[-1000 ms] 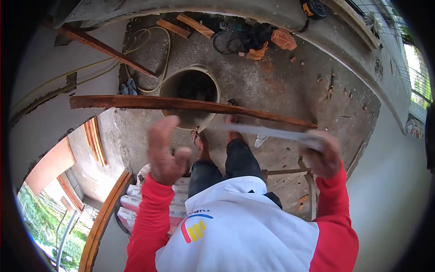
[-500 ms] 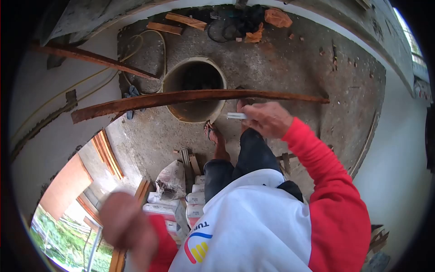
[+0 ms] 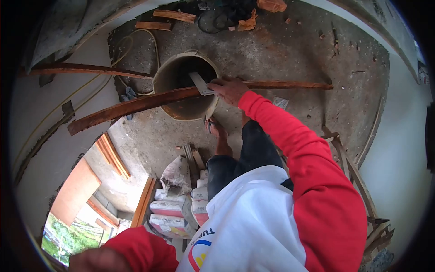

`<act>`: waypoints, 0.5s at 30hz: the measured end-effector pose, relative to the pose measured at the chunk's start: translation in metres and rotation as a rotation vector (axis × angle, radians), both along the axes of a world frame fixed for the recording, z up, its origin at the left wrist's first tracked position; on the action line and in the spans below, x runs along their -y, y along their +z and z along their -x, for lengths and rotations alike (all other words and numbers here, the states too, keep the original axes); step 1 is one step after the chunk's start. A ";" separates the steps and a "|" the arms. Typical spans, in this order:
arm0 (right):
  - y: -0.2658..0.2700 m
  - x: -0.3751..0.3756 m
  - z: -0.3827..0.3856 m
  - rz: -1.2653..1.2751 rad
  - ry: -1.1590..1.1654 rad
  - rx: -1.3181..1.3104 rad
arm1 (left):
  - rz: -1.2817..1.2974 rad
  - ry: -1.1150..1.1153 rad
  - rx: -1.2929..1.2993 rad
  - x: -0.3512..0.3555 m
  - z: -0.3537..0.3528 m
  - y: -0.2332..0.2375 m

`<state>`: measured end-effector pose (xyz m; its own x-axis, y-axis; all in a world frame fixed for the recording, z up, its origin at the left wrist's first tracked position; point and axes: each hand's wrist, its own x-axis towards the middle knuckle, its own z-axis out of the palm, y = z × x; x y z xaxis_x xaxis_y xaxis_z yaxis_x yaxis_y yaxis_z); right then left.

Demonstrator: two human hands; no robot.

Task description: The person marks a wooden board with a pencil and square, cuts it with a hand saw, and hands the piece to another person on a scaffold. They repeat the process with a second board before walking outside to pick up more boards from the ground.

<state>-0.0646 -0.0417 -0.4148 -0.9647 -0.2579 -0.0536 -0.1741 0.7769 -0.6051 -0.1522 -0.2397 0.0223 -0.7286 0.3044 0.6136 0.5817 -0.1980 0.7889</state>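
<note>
A long reddish wooden plank [image 3: 131,108] spans the mouth of a large round tub [image 3: 183,111]. My right hand [image 3: 229,89] is closed around a pale metal try square [image 3: 198,82] at the plank, over the right part of the tub. One arm of the square sticks out across the tub's opening; my fingers hide part of the other. Low at the left edge of the view is my left hand [image 3: 99,260], dark and blurred, well apart from the plank. Its fingers cannot be made out.
A second plank [image 3: 90,69] leans in from the left, near a yellowish hose [image 3: 156,50]. Cement bags [image 3: 170,208] are stacked beside my legs. Scrap wood [image 3: 174,16] lies at the back, and a wooden frame [image 3: 358,177] stands at the right.
My right hand has moved left and forward, bringing the try square from beside the plank onto it. My left hand has dropped lower and further left. The view has shifted slightly.
</note>
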 end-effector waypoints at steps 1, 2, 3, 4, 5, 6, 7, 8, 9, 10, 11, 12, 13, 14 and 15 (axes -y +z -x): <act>-0.015 0.005 -0.001 -0.001 -0.004 -0.033 | -0.462 -0.144 0.558 0.048 -0.016 -0.017; -0.024 0.008 0.000 -0.002 -0.009 -0.066 | -0.397 -0.047 0.679 0.052 -0.019 -0.038; -0.030 0.010 0.002 -0.015 -0.017 -0.030 | -0.234 0.081 0.816 0.050 -0.023 -0.060; -0.037 0.010 0.003 -0.030 -0.022 0.007 | -0.115 0.172 0.975 0.053 -0.026 -0.078; -0.042 0.012 0.003 -0.043 -0.022 0.048 | 0.006 0.199 1.092 0.053 -0.029 -0.095; -0.047 0.014 0.004 -0.020 -0.006 0.080 | 0.425 0.325 0.863 0.046 -0.033 -0.124; -0.052 0.015 0.006 -0.001 0.009 0.108 | 0.550 0.296 0.884 0.045 -0.034 -0.146; -0.056 0.016 0.010 0.018 0.024 0.134 | 0.674 0.266 0.902 0.043 -0.032 -0.163; -0.061 0.017 0.013 0.055 0.024 0.122 | 0.734 0.229 0.978 0.040 -0.029 -0.175; -0.065 0.019 0.016 0.093 0.023 0.113 | 0.794 0.191 1.056 0.038 -0.026 -0.186; -0.069 0.021 0.017 0.132 0.024 0.105 | 0.845 0.134 1.102 0.041 -0.024 -0.200; -0.068 0.019 0.019 0.145 0.026 0.139 | 0.874 0.061 1.162 0.042 -0.021 -0.209; -0.064 0.016 0.021 0.159 0.029 0.175 | 0.771 0.045 1.261 0.037 -0.018 -0.215; -0.059 0.014 0.023 0.173 0.033 0.212 | 0.664 0.031 1.359 0.030 -0.016 -0.221; -0.060 0.014 0.023 0.177 0.038 0.207 | 0.563 -0.035 1.387 0.023 -0.013 -0.224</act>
<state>-0.0874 -0.0553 -0.4747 -0.9273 -0.3166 -0.1996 -0.0593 0.6508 -0.7569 -0.1395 -0.2630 -0.2018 -0.6055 0.2889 -0.7415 -0.6717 0.3142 0.6709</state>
